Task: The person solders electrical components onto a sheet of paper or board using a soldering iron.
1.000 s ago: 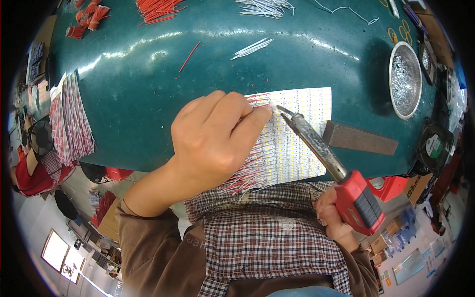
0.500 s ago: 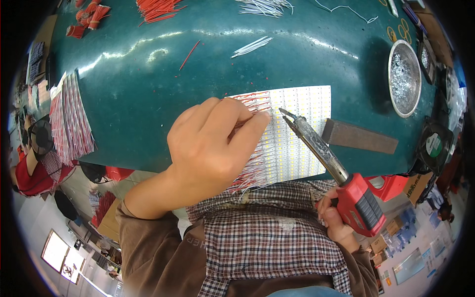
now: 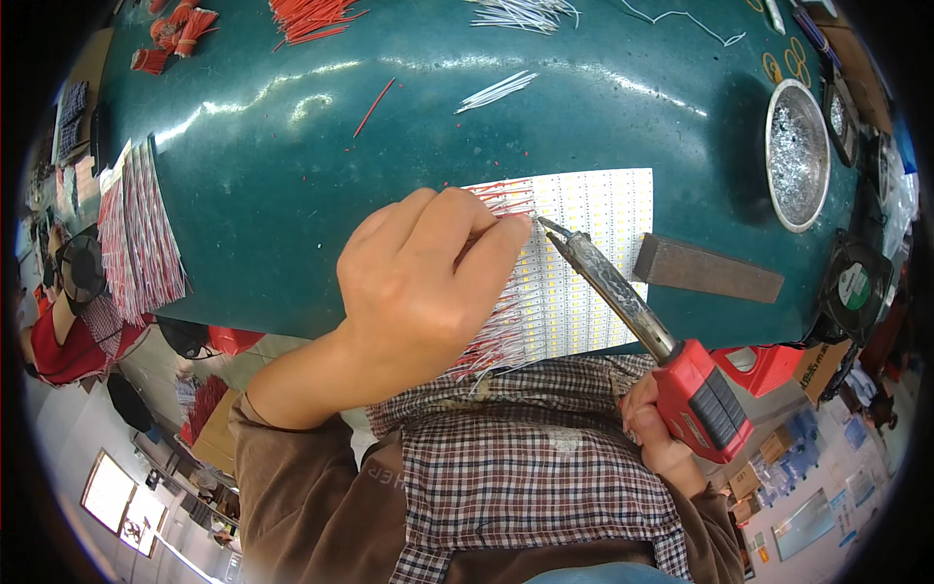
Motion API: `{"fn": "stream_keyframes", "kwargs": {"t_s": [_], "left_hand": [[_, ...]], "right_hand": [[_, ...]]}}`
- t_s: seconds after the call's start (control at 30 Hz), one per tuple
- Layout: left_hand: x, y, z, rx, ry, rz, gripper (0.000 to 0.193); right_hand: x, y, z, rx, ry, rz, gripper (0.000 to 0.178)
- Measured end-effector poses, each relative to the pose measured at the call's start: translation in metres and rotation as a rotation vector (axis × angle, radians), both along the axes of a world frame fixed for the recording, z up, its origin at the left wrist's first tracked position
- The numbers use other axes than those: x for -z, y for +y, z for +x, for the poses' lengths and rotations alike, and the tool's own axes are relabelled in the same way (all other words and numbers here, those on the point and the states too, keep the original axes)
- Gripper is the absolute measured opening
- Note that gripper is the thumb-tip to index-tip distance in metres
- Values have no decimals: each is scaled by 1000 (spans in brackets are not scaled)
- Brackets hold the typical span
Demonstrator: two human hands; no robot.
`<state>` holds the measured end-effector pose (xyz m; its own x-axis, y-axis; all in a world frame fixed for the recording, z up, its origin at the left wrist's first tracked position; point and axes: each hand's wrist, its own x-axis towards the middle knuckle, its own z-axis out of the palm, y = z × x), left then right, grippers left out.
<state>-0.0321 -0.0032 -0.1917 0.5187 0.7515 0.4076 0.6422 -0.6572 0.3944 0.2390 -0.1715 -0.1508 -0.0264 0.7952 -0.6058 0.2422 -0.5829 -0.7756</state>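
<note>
A white sheet of LED strips (image 3: 593, 263) with yellow chips lies at the table's near edge, red and white wires (image 3: 498, 336) fixed along its left side. Over those wires, my left hand (image 3: 418, 273) is closed in a pinch at the strip ends. What it grips seems to be a thin wire, mostly hidden by the fingers. My right hand (image 3: 654, 428) holds a red and black soldering gun (image 3: 705, 399) by its handle, partly hidden behind it. The gun's metal tip points up-left and meets the strips right beside my left fingertips.
Right of the sheet lies a dark rectangular bar (image 3: 710, 269). Beyond it stand a metal bowl (image 3: 798, 156) with silvery bits and a small fan (image 3: 854, 282). Wired strips (image 3: 141, 234) hang at the left edge. Red wires (image 3: 313, 19) and white wires (image 3: 496, 91) lie farther back.
The soldering gun has shifted slightly left, bringing its tip closer to my left fingertips. My left hand has moved a little to the right, still pinched.
</note>
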Motion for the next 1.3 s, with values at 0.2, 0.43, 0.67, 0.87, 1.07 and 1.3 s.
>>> {"fn": "stream_keyframes", "kwargs": {"t_s": [0.2,0.43,0.67,0.87,1.07,1.3], "left_hand": [[1,1,2,-16,-9,10,27],[1,0,4,-32,-4,18,27],[0,0,4,-36,2,24,26],[-16,7,-2,-28,53,-81,17],[-17,46,-29,-386,152,-85,15],[-14,53,-37,-403,-35,-300,16]], "right_hand": [[-1,1,-2,0,-19,-1,13],[7,-1,-2,-31,55,191,27],[2,-1,-6,66,53,103,35],[2,1,-9,105,68,132,36],[2,3,-8,119,78,152,33],[3,2,-8,93,74,189,30]]}}
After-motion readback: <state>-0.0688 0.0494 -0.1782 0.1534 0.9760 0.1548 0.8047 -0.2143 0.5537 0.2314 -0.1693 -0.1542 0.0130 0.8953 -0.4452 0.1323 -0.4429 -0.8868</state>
